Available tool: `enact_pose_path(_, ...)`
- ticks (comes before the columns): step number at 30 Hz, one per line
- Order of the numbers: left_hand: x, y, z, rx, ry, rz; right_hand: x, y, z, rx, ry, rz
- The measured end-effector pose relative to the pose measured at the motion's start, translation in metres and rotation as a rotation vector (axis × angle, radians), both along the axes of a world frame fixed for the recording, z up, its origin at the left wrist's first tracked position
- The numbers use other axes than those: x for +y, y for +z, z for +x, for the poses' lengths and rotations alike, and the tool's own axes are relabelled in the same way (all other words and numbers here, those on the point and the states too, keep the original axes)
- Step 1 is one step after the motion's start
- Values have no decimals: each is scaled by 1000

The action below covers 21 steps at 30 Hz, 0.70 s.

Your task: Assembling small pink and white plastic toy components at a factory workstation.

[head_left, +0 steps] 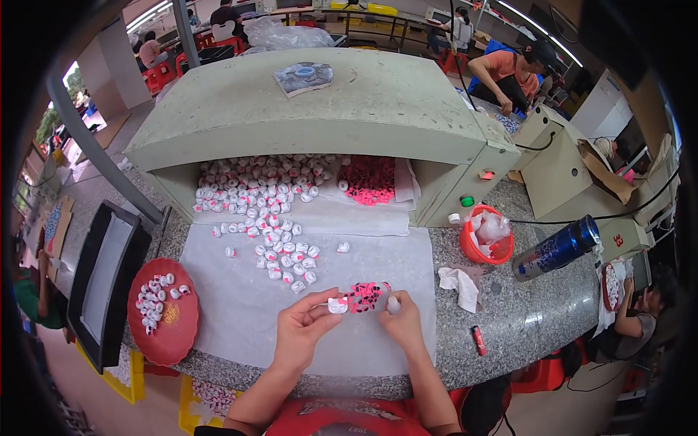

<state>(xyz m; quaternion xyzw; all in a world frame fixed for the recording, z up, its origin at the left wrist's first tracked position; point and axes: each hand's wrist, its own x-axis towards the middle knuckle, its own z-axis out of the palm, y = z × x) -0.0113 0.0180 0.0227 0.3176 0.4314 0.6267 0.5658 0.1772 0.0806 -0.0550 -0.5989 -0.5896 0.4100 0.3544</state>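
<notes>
My left hand (299,327) is closed, pinching a small white cat-head piece (337,306) with pink on it between thumb and fingers. My right hand (404,324) is curled closed around a small white rounded object (393,305), whose kind I cannot make out. Between the two hands lies a little heap of pink and black bits (366,296) on the white paper sheet (225,305). Beyond my left hand, several white pieces with pink marks (289,254) are scattered toward the mouth of the machine. One such piece (343,248) sits alone to their right.
A pale green box-shaped machine (313,109) holds many white pieces and pink bits (367,182). At left are a red plate (163,345) and a black tray (91,320). At right stand an orange basket (465,243), a blue tumbler (556,247), a crumpled tissue (459,287) and a red tube (478,340).
</notes>
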Motion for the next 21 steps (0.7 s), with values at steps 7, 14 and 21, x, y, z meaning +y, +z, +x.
enact_pose_path(7,-2,-5,-5,9,42,-21,7,6,-18,-445,235,271)
enact_pose_path(14,-2,-8,-3,-14,32,-24,6,38,1,349,45,-266)
enact_pose_path(21,-2,-11,13,154,24,136,-25,98,-21,384,361,-42)
